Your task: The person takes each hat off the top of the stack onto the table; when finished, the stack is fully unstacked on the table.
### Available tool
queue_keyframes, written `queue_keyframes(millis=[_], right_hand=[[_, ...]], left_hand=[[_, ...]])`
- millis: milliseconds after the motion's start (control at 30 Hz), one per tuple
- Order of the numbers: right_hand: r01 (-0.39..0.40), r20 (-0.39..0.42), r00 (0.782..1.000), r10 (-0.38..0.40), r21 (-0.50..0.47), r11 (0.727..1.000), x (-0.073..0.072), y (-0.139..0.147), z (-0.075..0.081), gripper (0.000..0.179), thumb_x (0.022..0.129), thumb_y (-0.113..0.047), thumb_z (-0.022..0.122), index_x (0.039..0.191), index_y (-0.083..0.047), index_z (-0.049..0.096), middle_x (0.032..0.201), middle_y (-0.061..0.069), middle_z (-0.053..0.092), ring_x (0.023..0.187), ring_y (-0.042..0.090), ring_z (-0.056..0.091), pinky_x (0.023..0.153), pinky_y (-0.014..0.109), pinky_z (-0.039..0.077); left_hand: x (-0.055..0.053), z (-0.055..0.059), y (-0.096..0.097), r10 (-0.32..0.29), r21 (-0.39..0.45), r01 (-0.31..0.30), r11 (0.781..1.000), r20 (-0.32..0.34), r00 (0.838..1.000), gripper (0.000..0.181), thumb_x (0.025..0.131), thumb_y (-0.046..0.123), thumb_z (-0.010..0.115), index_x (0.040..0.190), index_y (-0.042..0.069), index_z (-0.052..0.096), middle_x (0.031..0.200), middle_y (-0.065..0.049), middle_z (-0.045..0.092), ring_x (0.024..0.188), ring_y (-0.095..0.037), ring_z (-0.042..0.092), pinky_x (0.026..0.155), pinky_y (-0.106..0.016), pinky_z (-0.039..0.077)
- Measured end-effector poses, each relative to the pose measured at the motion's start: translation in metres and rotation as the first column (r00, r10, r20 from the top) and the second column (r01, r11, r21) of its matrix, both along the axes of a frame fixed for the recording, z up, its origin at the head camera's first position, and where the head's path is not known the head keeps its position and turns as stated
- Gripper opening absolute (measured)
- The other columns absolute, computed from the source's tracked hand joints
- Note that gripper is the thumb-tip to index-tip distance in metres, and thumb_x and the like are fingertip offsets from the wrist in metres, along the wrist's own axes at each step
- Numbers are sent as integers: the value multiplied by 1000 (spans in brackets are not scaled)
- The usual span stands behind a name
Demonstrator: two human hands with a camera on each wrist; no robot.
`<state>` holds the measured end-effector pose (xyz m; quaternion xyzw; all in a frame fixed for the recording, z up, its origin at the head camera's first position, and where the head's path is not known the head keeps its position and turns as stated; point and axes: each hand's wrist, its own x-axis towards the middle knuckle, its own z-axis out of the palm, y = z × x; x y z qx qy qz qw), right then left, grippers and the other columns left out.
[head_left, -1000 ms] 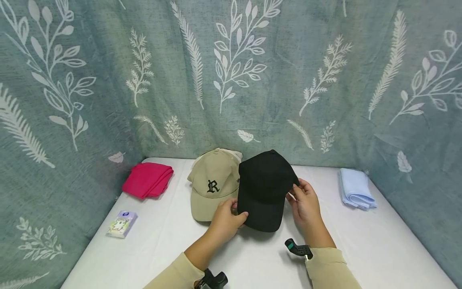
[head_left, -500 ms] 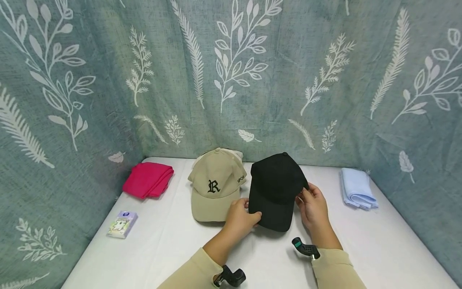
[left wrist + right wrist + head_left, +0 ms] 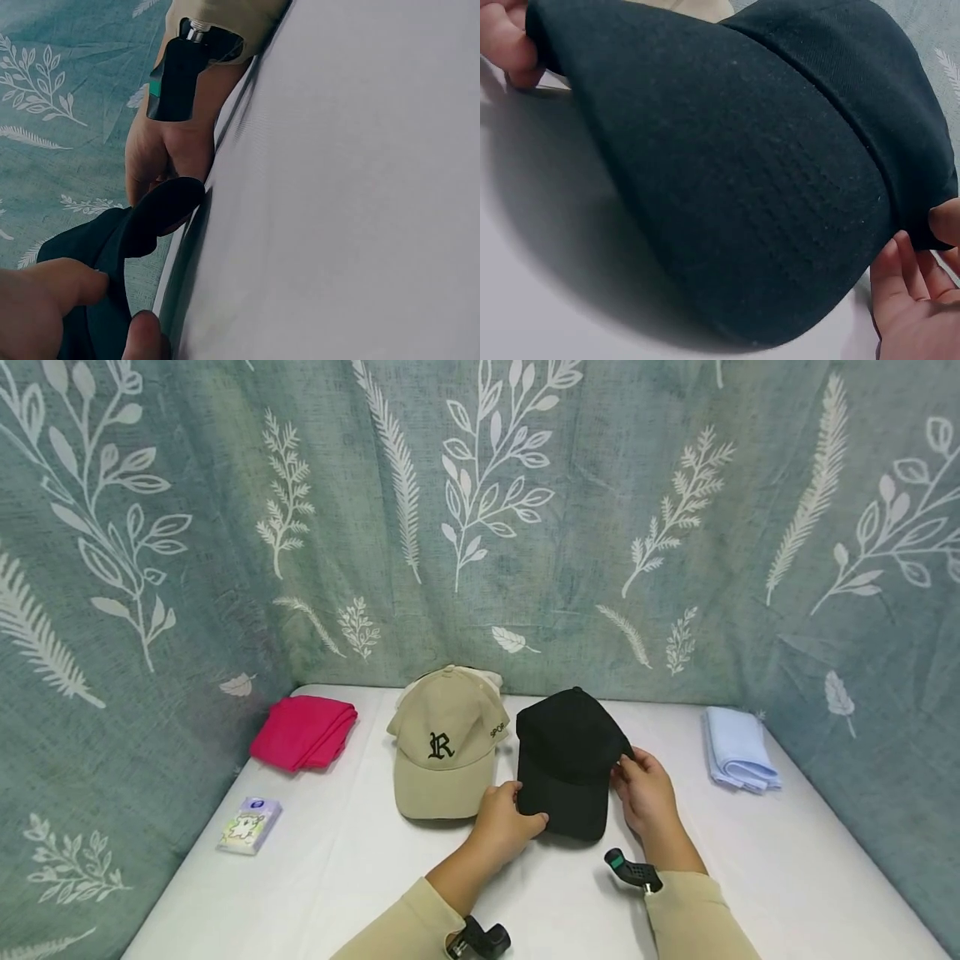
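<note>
A plain black baseball cap (image 3: 572,752) is held between both hands over the white table, its brim towards me. My left hand (image 3: 506,820) pinches the left edge of the brim, thumb on top; the left wrist view shows the thumb and a finger on either side of the dark cloth. At the cap's right rear edge, my right hand (image 3: 648,789) grips the rim between thumb and fingers. In the right wrist view the brim (image 3: 727,172) casts a shadow on the table, so its front edge looks slightly raised. Just left stands a beige cap (image 3: 447,735) with a black letter R.
Behind the beige cap a whitish cap (image 3: 491,678) partly shows. A folded red cloth (image 3: 303,732) and a small tissue pack (image 3: 250,827) lie at left. On the right lies a folded light-blue cloth (image 3: 738,747). Patterned green curtains (image 3: 480,527) enclose the table (image 3: 360,877).
Both hands have carried the black cap to the right, away from the beige cap, and lowered it a little. The beige cap's side lettering has come into view.
</note>
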<state>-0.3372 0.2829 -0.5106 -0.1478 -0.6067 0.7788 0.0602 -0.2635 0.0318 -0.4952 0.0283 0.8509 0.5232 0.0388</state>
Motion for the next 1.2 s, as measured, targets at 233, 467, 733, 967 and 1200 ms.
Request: queue_keyframes(millis=[233, 467, 733, 967, 1200], right_hand=[[-64, 0, 998, 64, 131, 989, 0, -1, -3, 47, 111, -13, 47, 155, -1, 35, 137, 6, 50, 113, 5, 59, 96, 15, 53], [-92, -21, 995, 97, 161, 983, -1, -3, -4, 47, 110, -9, 49, 153, 3, 36, 134, 8, 52, 108, 2, 62, 93, 15, 55], [-149, 0, 988, 155, 269, 952, -1, -4, -1, 53, 108, -9, 52, 158, 0, 35, 151, 18, 46, 121, 11, 58, 96, 14, 53], [-214, 34, 975, 221, 424, 880, 0, -5, 0, 58, 108, -13, 53, 162, -3, 34, 159, 19, 43, 142, 27, 49, 113, 30, 48], [-253, 7, 957, 292, 515, 819, 0, -7, -1, 60, 108, -12, 52, 163, -3, 31, 161, 21, 44, 146, 33, 47, 121, 46, 40]], left_hand=[[1, -3, 1, 9, -6, -9, 1000, 3, 1000, 70, 88, 30, 84, 144, -3, 55, 129, -20, 56, 122, -35, 59, 106, -52, 51], [0, -8, 2, 28, 2, -28, 1000, -30, 999, 67, 90, 30, 82, 141, -5, 57, 131, -23, 55, 128, -36, 56, 111, -52, 48], [0, -11, 5, 55, 8, -54, 999, -66, 996, 61, 90, 28, 82, 136, -5, 61, 129, -23, 56, 127, -37, 57, 111, -52, 48], [2, -9, 5, 66, 2, -66, 998, -56, 996, 61, 90, 29, 82, 136, -6, 61, 128, -23, 56, 128, -37, 56, 112, -52, 47], [4, -7, 4, 76, 4, -76, 997, -78, 994, 58, 90, 25, 82, 134, -8, 62, 129, -26, 57, 129, -40, 56, 112, -53, 47]])
